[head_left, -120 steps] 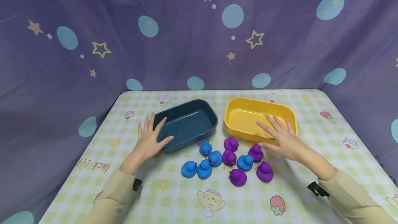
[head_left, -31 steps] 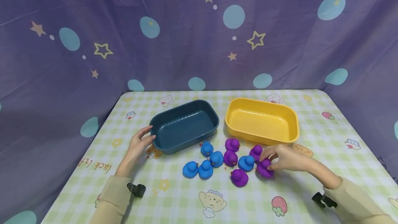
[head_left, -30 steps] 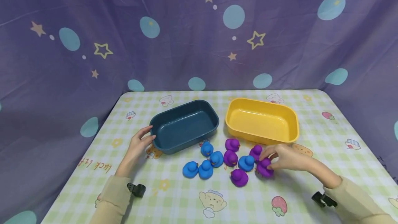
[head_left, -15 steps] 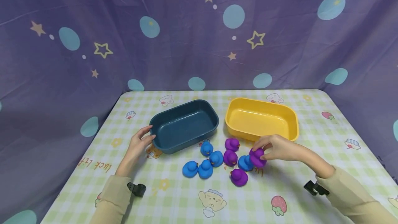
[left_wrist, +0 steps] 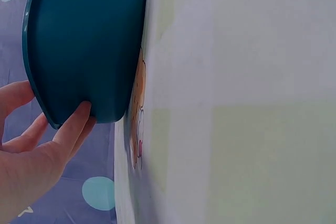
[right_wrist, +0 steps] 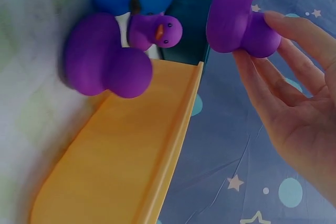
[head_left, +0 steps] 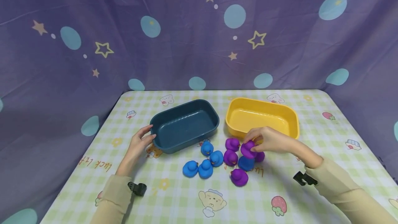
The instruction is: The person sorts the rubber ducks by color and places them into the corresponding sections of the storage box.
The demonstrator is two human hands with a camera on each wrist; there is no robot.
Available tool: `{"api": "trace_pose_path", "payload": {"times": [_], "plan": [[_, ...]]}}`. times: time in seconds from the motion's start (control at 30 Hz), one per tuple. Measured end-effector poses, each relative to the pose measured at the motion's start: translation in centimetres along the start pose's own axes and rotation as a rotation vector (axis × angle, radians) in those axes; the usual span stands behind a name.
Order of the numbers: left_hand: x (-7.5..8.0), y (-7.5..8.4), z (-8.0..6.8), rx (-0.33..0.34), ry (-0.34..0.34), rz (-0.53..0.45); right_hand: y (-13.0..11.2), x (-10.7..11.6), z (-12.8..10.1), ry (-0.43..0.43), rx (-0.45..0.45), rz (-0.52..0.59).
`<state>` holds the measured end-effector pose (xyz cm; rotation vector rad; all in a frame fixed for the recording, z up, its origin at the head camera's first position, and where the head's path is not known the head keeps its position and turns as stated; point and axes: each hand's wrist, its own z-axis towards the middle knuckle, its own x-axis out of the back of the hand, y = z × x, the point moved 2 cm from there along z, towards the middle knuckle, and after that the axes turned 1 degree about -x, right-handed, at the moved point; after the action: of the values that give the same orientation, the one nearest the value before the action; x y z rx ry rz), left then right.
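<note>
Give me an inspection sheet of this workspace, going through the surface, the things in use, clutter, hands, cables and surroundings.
Surface: table under a green checked cloth with cartoon prints.
Things in use: purple duck lifted above the pile; four purple ducks and five blue ducks on the cloth; blue tub and yellow tub, nothing seen inside.
Clutter: nothing seen.
Hands: right hand pinches the lifted purple duck; left hand touches the blue tub's rim.
Cables: nothing seen; a black clip at each sleeve cuff.
Surroundings: purple curtain with stars and dots.
</note>
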<state>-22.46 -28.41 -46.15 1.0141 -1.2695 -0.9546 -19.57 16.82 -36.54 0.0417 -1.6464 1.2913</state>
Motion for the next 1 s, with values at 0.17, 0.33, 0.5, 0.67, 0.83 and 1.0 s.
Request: {"api": "trace_pose_path", "payload": {"times": [0.17, 0.33, 0.5, 0.67, 0.83, 1.0], "plan": [[0.0, -0.1, 0.1, -0.015, -0.005, 0.001, -0.5, 0.2, 1.1, 0.013, 0.005, 0.009], [0.1, -0.6, 0.3, -0.011, 0.006, -0.006, -1.1, 0.4, 2.3, 0.010, -0.006, 0.013], [0.0, 0.2, -0.1, -0.019, -0.012, -0.020, -1.5, 0.6, 3.9, 0.011, 0.011, -0.004], [-0.1, 0.5, -0.4, -0.003, -0.005, -0.016, -1.7, 0.9, 5.8, -0.001, 0.046, 0.027], [0.0, -0.2, 0.0, -0.008, 0.004, -0.002, -2.0, 1.1, 7.5, -0.007, 0.072, 0.037], [0.1, -0.5, 0.1, -0.014, 0.002, -0.004, -2.4, 1.1, 9.2, -0.005, 0.078, 0.051]]}}
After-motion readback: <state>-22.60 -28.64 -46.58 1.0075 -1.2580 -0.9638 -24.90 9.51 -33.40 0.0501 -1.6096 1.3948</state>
